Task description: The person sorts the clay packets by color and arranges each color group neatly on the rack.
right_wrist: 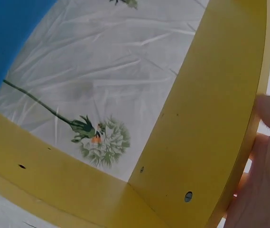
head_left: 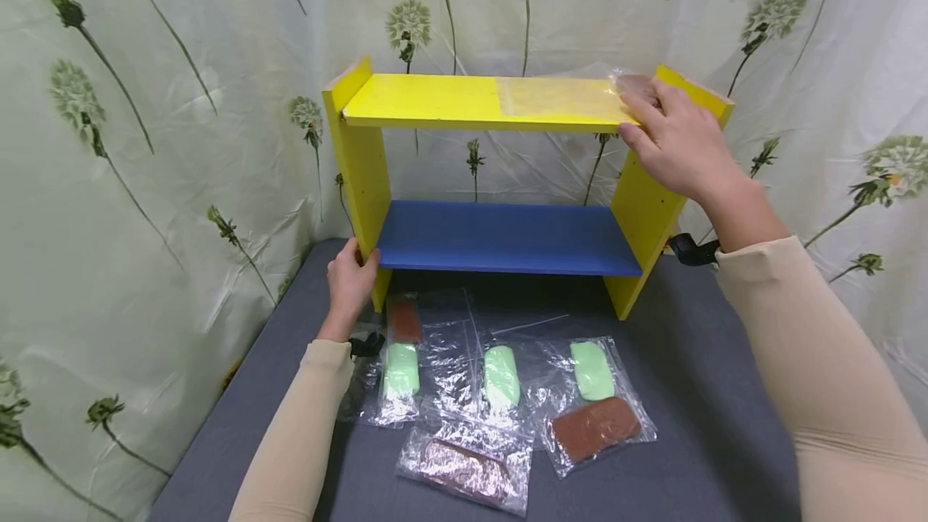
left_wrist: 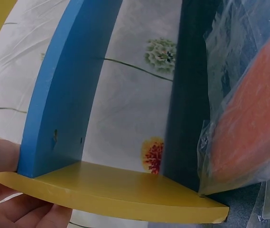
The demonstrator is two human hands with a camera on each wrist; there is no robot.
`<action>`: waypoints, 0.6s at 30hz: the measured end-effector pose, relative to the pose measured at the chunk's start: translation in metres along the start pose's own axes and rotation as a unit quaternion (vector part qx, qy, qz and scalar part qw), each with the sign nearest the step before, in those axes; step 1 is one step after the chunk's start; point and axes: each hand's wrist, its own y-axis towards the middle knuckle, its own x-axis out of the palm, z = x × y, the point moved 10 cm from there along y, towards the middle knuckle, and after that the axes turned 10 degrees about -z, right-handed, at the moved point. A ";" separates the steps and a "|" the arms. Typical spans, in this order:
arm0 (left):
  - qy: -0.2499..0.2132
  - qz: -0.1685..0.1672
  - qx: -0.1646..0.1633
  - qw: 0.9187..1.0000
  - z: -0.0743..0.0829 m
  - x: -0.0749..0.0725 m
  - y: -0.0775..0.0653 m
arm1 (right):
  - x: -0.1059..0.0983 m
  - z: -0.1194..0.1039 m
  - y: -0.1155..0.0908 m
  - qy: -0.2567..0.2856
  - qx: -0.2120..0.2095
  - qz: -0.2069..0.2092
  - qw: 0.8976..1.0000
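A small shelf unit has yellow side panels, a yellow top shelf (head_left: 428, 97) and a blue lower shelf (head_left: 507, 238). My left hand (head_left: 351, 279) grips its left side panel (head_left: 366, 184) beside the blue shelf; in the left wrist view, thumb and fingers (left_wrist: 35, 213) lie on either side of the yellow panel. At the top shelf's right end, my right hand (head_left: 681, 135) holds a clear plastic bag (head_left: 558, 95) with a brown piece (head_left: 636, 87) inside, partly hidden by the fingers. The bag lies flat along the shelf, and the thumb is at its front edge.
Several clear bags lie on the dark table before the unit. They contain green slabs (head_left: 502, 377) and brown slabs (head_left: 596, 428); one brown slab (head_left: 466, 470) lies nearest me. A flower-printed curtain (head_left: 181, 143) hangs behind and at the sides.
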 end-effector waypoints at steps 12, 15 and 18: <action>0.003 0.005 0.002 1.000 0.000 0.003 0.000 | 0.006 -0.017 -0.039 -0.056 -0.048 0.080 0.994; 0.002 0.003 0.003 1.000 0.000 0.003 0.000 | 0.012 -0.022 -0.053 -0.065 -0.056 0.096 0.992; 0.001 0.003 0.005 1.000 0.002 0.001 -0.001 | 0.020 -0.028 -0.067 -0.074 -0.072 0.119 0.987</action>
